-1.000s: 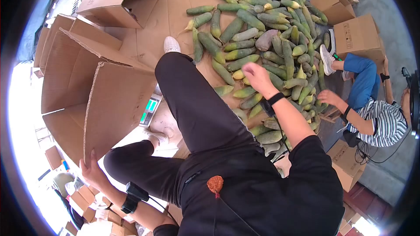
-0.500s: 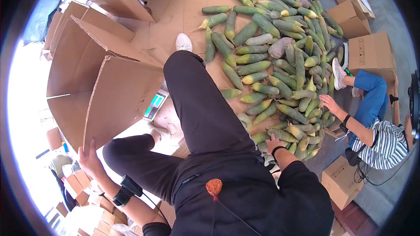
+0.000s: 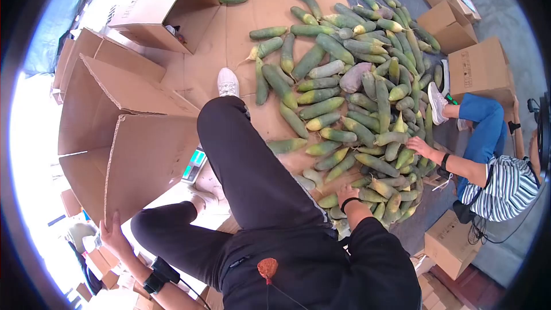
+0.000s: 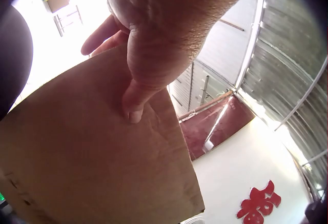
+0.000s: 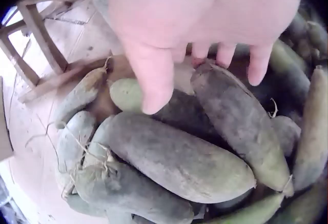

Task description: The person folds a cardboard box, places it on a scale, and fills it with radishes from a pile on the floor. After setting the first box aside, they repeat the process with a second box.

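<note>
My left hand [image 3: 116, 240] grips the edge of an open cardboard box [image 3: 152, 158], which leans tilted beside my knee. In the left wrist view the thumb [image 4: 136, 112] presses on the outside of the board while the fingers go behind it. My right hand [image 3: 348, 193] is down at the near edge of a big heap of green radishes [image 3: 321, 108]. Seen from the right wrist, its fingers spread over a dark green radish [image 5: 241, 121], fingertips right at its upper end. Below the thumb lies another thick radish [image 5: 179, 157].
A scale with a lit green display [image 3: 194, 162] stands by my foot, partly behind the box. Another open box [image 3: 155, 8] lies farther off. At the right, a person in a striped shirt [image 3: 505, 189] reaches into the heap, with a carton [image 3: 479, 69] close by.
My right hand has dropped from above the middle of the heap to the radishes at its near edge. The left hand still holds the box. The other person's hand has moved onto the heap.
</note>
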`<control>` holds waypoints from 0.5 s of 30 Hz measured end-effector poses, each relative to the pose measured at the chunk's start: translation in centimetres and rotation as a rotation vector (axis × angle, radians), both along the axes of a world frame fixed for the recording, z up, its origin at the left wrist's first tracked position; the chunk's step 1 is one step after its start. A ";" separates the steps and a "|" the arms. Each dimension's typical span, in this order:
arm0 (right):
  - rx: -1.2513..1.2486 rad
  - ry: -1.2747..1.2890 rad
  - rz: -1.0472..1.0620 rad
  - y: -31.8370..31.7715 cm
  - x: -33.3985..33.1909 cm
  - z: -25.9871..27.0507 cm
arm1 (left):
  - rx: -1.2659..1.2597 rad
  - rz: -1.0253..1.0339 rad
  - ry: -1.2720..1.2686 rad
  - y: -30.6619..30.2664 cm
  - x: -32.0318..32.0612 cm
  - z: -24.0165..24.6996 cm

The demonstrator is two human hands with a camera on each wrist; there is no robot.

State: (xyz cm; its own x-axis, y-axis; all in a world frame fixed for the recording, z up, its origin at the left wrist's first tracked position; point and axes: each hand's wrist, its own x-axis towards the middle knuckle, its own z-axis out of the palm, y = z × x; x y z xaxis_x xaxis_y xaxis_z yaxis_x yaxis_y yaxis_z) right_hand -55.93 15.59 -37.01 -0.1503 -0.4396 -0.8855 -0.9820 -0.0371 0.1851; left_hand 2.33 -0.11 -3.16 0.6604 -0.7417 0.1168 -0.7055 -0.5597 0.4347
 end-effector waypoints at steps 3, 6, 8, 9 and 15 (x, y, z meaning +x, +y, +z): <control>0.048 0.029 0.066 0.9 0.1 -1.5 | 0.026 0.019 0.010 0.1 0.7 -0.2; 0.079 0.096 0.118 -0.1 -0.3 -2.2 | 0.030 0.016 0.017 -0.4 0.5 -0.3; 0.031 0.100 0.041 -0.6 -0.8 -1.1 | 0.033 0.027 0.008 -0.5 0.4 -0.2; 0.030 0.100 0.047 -0.8 -0.9 -0.2 | 0.009 0.008 0.024 -0.5 0.3 -0.2; -0.071 0.103 -0.060 -1.2 -2.6 0.5 | -0.081 -0.049 -0.004 -0.6 -0.8 -0.1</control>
